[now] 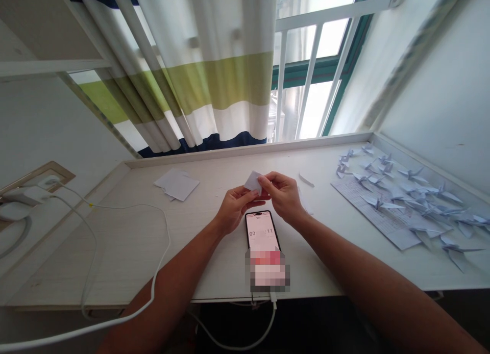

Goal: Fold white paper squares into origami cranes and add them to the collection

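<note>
Between both hands, above the middle of the white desk [214,262], is a small folded piece of white paper [251,181]. My left hand [234,207] grips its lower edge with thumb and fingers. From the right, my right hand [284,195] pinches the same paper at its upper right side. The exact folds are too small to make out. Just below the hands lies a phone [263,236] with a lit screen showing a timer, its lower part blurred out.
Square paper sheets [178,184] lie left of the hands. Several folded paper cranes [378,203] cover the right side, some on a printed sheet [367,211]. A paper strip [306,179] rests behind my right hand. A white cable [166,226] crosses my left forearm.
</note>
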`<state>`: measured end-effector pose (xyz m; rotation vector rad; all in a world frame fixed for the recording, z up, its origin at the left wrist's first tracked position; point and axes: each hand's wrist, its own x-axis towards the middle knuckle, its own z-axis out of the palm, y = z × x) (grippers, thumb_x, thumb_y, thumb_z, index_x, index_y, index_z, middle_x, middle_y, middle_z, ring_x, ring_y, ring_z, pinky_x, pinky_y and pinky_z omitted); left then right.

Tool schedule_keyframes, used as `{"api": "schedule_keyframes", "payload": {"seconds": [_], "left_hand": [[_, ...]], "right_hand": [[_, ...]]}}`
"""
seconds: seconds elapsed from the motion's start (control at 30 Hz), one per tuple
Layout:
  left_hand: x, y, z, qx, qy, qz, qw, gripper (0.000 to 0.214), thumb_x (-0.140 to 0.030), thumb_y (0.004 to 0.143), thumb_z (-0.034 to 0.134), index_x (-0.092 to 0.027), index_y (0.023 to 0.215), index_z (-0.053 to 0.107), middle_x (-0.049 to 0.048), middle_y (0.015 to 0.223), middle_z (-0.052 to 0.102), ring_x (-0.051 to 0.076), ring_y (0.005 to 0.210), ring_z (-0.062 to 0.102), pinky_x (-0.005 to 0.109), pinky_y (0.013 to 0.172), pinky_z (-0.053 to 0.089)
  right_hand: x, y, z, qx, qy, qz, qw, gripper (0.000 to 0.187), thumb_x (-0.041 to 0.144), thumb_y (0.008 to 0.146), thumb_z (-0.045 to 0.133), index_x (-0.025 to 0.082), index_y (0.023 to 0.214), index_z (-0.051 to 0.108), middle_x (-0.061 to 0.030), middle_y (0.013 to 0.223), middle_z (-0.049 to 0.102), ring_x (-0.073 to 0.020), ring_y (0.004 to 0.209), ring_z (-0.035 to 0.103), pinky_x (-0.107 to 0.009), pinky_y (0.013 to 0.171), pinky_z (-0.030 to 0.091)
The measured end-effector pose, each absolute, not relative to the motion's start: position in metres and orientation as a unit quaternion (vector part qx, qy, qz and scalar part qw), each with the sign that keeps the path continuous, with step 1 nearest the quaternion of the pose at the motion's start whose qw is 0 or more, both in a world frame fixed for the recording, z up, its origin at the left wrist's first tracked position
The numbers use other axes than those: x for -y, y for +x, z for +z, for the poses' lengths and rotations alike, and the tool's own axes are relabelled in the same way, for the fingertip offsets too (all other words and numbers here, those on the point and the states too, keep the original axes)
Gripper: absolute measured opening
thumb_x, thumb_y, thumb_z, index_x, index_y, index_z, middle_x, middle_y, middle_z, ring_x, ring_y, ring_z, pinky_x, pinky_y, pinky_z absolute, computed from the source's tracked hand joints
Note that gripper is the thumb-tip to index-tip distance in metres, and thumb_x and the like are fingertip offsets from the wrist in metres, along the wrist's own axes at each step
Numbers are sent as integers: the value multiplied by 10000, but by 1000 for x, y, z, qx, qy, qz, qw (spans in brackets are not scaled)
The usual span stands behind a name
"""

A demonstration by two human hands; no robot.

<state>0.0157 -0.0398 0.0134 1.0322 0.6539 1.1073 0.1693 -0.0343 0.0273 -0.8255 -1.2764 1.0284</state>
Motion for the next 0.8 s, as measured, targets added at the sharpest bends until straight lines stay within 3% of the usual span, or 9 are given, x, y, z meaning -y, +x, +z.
{"api": "schedule_keyframes", "payload": {"seconds": [0.3, 0.53, 0.8], "left_hand": [[38, 17, 8, -301, 455, 509, 666, 210, -277, 733, 875, -164, 898, 808, 67, 883, 779, 175, 875, 715, 347, 873, 569], [38, 22, 5, -323, 498, 551, 587, 207, -291, 757, 858, -172, 919, 811, 52, 877, 772, 136, 815, 676, 306, 844, 550], [38, 21, 6, -332, 492, 544, 593, 231, -347, 768, 842, -159, 896, 804, 66, 864, 769, 161, 830, 684, 337, 845, 562]], "right_hand": [[34, 169, 28, 562, -354, 432, 610, 312, 482, 824, 763, 181, 758, 714, -18, 713, 682, -148, 661, 613, -286, 611, 517], [31, 170, 25, 544, -348, 440, 624, 291, 462, 815, 774, 187, 749, 708, -12, 702, 674, -147, 647, 597, -299, 634, 513], [26, 171, 18, 554, -374, 421, 613, 316, 492, 816, 767, 182, 786, 713, -27, 720, 684, -157, 654, 603, -307, 635, 506]]}}
